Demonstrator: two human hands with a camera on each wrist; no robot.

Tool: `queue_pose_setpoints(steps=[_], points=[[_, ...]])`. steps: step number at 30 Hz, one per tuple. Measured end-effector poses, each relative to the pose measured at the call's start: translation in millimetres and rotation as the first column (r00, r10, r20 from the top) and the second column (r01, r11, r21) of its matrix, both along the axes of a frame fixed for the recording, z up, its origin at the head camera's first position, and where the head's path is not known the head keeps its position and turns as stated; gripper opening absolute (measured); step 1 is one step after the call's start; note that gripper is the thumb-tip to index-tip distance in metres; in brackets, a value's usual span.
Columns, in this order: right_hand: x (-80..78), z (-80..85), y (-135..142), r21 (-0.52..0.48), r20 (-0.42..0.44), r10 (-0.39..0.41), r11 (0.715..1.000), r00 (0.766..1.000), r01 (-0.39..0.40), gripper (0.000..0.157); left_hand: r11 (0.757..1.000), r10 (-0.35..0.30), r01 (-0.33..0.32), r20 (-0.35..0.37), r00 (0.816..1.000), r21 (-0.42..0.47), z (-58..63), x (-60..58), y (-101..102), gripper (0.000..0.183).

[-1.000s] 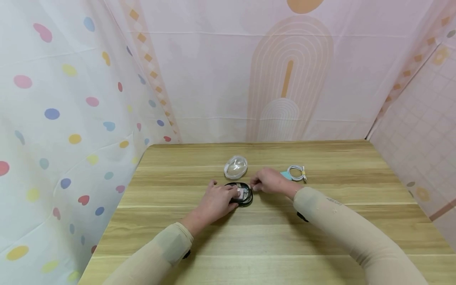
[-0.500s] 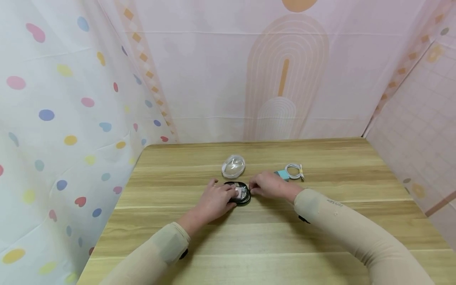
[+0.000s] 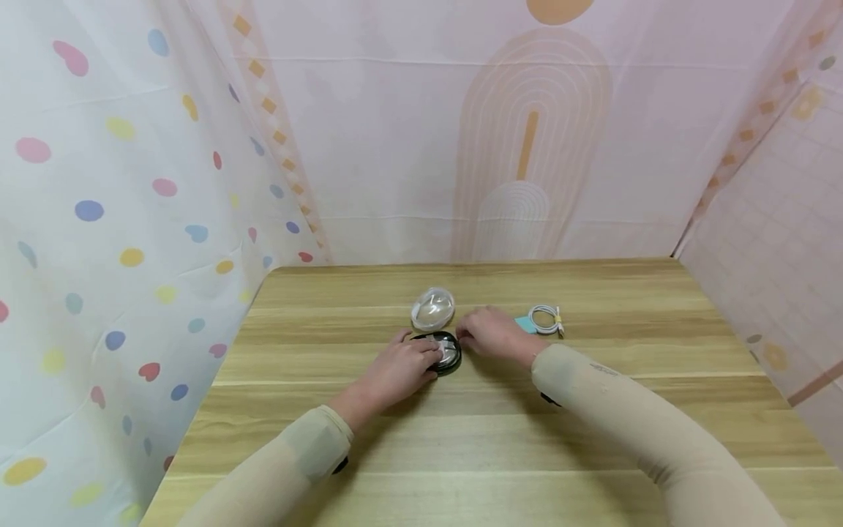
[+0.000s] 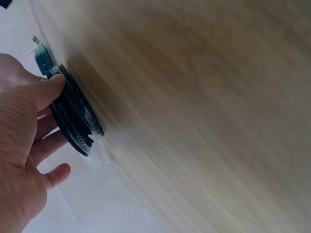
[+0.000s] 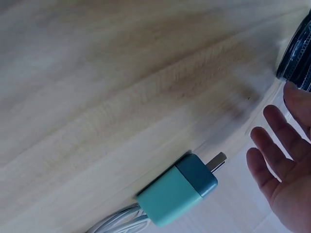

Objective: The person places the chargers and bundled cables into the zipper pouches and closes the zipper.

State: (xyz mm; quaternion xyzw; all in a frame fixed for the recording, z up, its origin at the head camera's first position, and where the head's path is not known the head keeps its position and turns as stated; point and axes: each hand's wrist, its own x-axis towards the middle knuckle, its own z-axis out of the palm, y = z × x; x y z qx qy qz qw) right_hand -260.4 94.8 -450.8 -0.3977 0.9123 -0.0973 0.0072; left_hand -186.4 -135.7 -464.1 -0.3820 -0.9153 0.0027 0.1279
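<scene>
A small black oval zip case (image 3: 451, 353) with a clear top lies on the wooden table. Its contents are blurred behind the clear top; the left wrist view shows two rows of zipper teeth standing apart along its side. My left hand (image 3: 403, 367) holds the case from the left, thumb (image 4: 51, 91) on one rim and fingers on the other. At the case's right edge, my right hand (image 3: 490, 333) pinches with its thumb (image 5: 296, 99) tip; the other fingers spread away. Whatever small part lies in that pinch is hidden.
Behind the case lies a clear oval thing with a whitish rim (image 3: 415, 316). To the right are a teal plug charger (image 5: 176, 191) and a coiled white cable (image 3: 545, 320) with a yellow tie. Patterned curtains (image 3: 382, 146) enclose the wooden table (image 3: 487, 454).
The clear top now lies smoothly over the case, where loose black loops and contents showed before. The right hand has shifted slightly up and left along the case's edge; the left hand keeps its hold.
</scene>
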Motion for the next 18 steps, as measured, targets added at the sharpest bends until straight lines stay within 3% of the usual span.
queue_pose_setpoints(steps=[6, 18], points=[[-5.7, -0.1, -0.1, -0.008, 0.093, -0.028, 1.000, 0.995, 0.029, 0.006, 1.000, 0.028, -0.028, 0.000, 1.000, 0.007, -1.0, -0.5, 4.3, 0.030], [-7.3, -1.0, 1.3, -0.020, 0.168, -0.039, 0.999, 0.985, 0.043, 0.006, 0.999, 0.050, -0.050, 0.011, 0.999, 0.001, -2.5, 2.3, 5.7, 0.031]])
